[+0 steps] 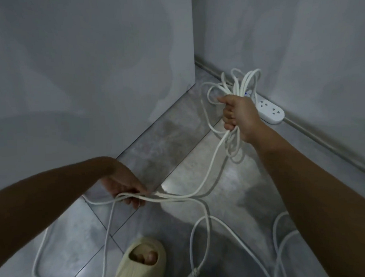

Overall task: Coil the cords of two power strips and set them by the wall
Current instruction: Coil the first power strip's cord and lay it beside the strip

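Observation:
My right hand (237,115) is clenched around a bundle of white cord loops (240,82), held above the floor near the right wall. Loops stick out above and below the fist. From it a white cord (211,168) runs down and left to my left hand (125,191), which pinches a couple of strands low over the floor. A white power strip (271,112) lies on the floor against the right wall, partly hidden behind my right hand. More loose cord (201,231) trails across the tiles toward the bottom edge. A second strip is not clearly visible.
A grey wall (82,79) juts out on the left, forming a corner with the right wall (298,41). A baseboard (322,141) runs along the right wall. My foot in a beige slipper (140,262) stands on the grey tiles among cord loops.

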